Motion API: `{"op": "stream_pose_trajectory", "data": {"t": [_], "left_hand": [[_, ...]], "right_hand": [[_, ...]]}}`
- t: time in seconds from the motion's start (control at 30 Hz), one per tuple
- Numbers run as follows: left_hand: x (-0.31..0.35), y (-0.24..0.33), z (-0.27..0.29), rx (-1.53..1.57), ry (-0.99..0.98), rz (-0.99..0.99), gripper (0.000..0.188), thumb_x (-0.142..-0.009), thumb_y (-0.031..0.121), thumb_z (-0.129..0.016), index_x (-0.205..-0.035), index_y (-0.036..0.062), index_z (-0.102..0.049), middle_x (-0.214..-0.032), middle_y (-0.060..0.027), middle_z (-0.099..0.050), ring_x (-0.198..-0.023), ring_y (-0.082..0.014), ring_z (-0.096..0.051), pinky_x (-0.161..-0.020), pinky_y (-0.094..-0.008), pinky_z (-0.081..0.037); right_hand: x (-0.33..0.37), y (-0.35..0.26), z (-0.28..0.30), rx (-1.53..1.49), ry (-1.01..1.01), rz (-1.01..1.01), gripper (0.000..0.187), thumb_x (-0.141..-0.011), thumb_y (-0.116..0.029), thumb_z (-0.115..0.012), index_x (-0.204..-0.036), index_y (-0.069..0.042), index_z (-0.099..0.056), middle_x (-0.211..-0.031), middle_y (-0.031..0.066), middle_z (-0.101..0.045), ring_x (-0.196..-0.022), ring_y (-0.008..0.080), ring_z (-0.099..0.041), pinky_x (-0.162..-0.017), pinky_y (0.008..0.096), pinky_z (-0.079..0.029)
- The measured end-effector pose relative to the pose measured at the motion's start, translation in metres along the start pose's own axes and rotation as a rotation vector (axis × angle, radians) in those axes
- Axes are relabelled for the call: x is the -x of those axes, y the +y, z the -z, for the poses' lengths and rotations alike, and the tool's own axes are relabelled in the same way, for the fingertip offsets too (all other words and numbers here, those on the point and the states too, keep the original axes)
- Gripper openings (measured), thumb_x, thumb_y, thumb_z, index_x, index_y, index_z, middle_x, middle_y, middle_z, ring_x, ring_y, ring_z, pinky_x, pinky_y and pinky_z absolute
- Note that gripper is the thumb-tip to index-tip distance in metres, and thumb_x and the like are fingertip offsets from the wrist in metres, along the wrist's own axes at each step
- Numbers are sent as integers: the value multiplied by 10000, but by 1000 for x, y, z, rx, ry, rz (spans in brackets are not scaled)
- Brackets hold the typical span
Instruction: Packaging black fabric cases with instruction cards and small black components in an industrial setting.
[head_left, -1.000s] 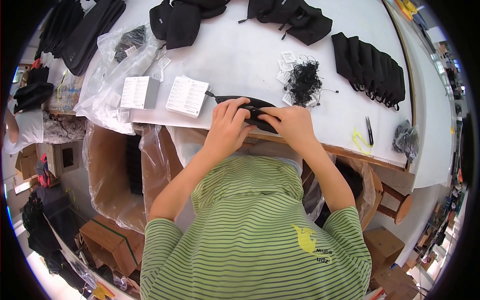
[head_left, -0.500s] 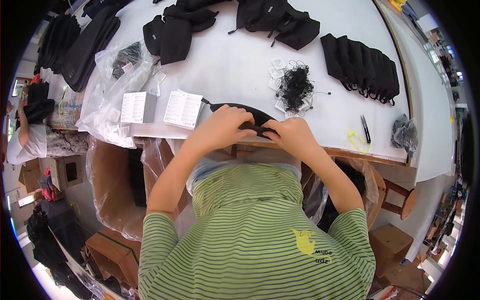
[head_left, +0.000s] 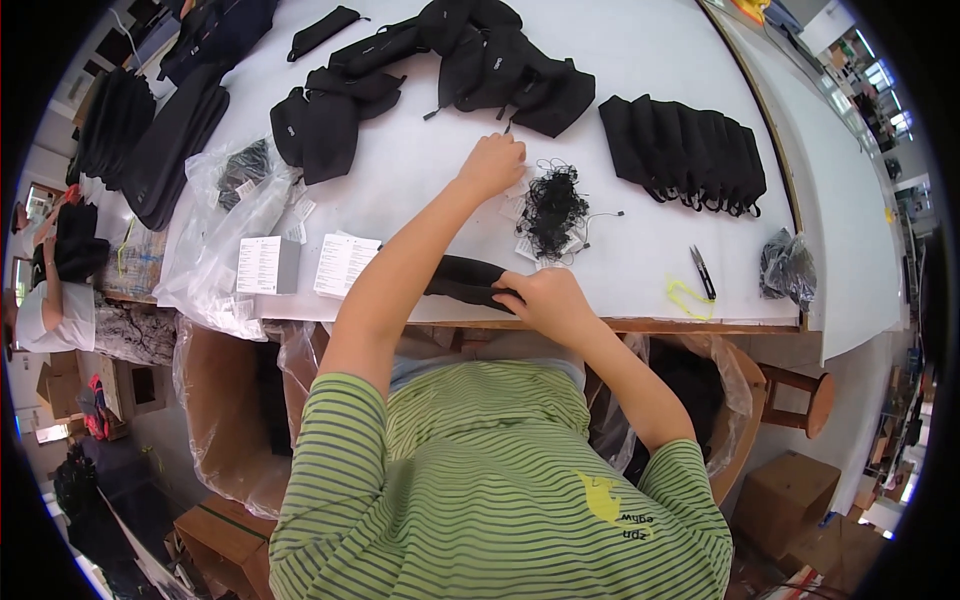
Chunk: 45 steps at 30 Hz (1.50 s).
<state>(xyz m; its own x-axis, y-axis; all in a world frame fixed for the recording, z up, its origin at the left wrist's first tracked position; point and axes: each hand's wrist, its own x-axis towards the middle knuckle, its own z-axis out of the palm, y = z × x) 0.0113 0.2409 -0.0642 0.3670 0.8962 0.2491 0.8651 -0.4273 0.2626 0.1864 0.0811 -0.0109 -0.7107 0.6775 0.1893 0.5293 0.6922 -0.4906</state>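
A black fabric pouch (head_left: 462,277) lies at the table's near edge, partly hidden behind my left forearm. My right hand (head_left: 552,304) pinches its right end between thumb and fingers. My left hand (head_left: 493,165) is stretched forward over the table, fingers curled together; what they hold, if anything, is hidden. Beside it on the right is a tangled heap of thin black cords (head_left: 555,212) with white tags under it. Just beyond its fingertips lies a pile of black zippered pouches (head_left: 500,68).
Two stacks of white printed cards (head_left: 268,265) (head_left: 345,264) and a clear plastic bag (head_left: 215,240) are at left. At right are a row of black pouches (head_left: 685,155), thread snips (head_left: 704,272), yellow cord (head_left: 686,298) and a small bagged bundle (head_left: 788,268). A person (head_left: 62,300) works at far left.
My left hand has left the pouch and reached forward beside the cord heap. My right hand stays on the pouch's right end. The view has shifted, showing more of the table's far side.
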Motion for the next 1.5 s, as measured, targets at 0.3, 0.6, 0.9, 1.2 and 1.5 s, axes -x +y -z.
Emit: {"op": "stream_pose_trajectory", "data": {"t": [0.3, 0.6, 0.9, 1.2, 1.5], "left_hand": [[82, 55, 125, 654, 103, 151, 104, -839, 146, -636, -849, 42, -634, -776, -82, -652, -799, -250, -606, -741, -367, -470], [177, 68, 130, 173, 128, 32, 181, -784, 169, -706, -935, 93, -641, -1179, -81, -545, -1102, -293, -490, -946, -406, -372], [202, 104, 69, 1705, 748, 813, 559, -779, 66, -734, -1251, 25, -438, -1266, -107, -474, -1140, -223, -485, -988, -373, -387], [186, 113, 105, 1975, 741, 854, 528, -789, 68, -717, -1244, 51, -449, -1128, -81, -562, -1014, -211, -582, -849, -356, -514], [186, 116, 104, 2074, 780, 947, 462, -852, 217, -675, -1248, 70, -489, -1087, -67, -605, -991, -220, -607, -864, -373, -522]], "right_hand": [[1, 6, 11, -66, 63, -47, 147, -804, -257, -682, -851, -120, -664, -576, 91, -600, -518, 284, -593, -496, 381, -457], [-2, -3, 12, 0, 67, -51, 122, -798, -237, -696, -848, -129, -667, -552, 69, -583, -490, 257, -577, -478, 351, -441], [-13, -51, 37, -354, 202, -243, 181, -744, -160, -773, -881, -69, -696, -456, 15, -369, -401, 118, -349, -424, 276, -284], [-10, -60, 25, -508, 492, -114, 179, -869, -92, -648, -1042, -81, -692, -481, -16, -432, -422, 78, -338, -421, 238, -272], [7, -73, 4, -678, 685, -305, 179, -934, -85, -578, -1082, -48, -671, -514, -76, -362, -465, 11, -238, -440, 209, -163]]}}
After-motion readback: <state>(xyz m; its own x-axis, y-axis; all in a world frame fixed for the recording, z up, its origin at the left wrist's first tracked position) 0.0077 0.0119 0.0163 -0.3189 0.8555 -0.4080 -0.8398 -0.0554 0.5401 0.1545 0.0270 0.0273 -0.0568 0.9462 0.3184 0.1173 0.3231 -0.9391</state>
